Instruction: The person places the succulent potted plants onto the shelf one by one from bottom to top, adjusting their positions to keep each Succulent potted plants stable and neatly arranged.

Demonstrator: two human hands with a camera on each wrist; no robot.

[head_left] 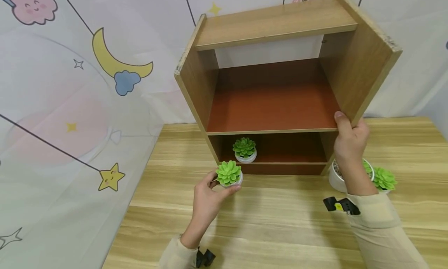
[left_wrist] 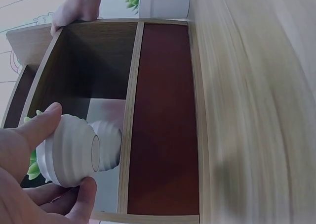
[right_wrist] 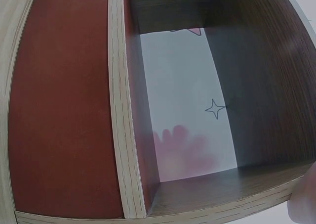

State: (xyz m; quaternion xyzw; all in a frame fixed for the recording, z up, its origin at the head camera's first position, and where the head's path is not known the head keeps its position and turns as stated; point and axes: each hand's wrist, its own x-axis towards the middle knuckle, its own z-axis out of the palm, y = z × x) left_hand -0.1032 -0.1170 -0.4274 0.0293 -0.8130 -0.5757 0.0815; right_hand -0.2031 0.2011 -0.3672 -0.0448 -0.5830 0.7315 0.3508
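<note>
My left hand (head_left: 206, 201) holds a small artificial succulent (head_left: 228, 173) by its white ribbed pot (left_wrist: 71, 150), thumb on one side and fingers on the other. It hovers just in front of the lower compartment of a small wooden shelf (head_left: 371, 72). Inside that compartment, near its left end, sits another potted succulent (head_left: 244, 149). In the left wrist view this second pot (left_wrist: 109, 144) shows partly behind the held one. My right hand (head_left: 351, 142) grips the front edge of the shelf's right side panel, thumb inside; the right wrist view catches only part of that hand (right_wrist: 303, 199).
Beside the shelf's right foot stand a larger white pot (head_left: 336, 180), partly behind my right forearm, and another green succulent (head_left: 384, 178). A wood-grain table (head_left: 280, 222) carries everything. Behind hangs a white cloth (head_left: 115, 144) printed with a moon and stars.
</note>
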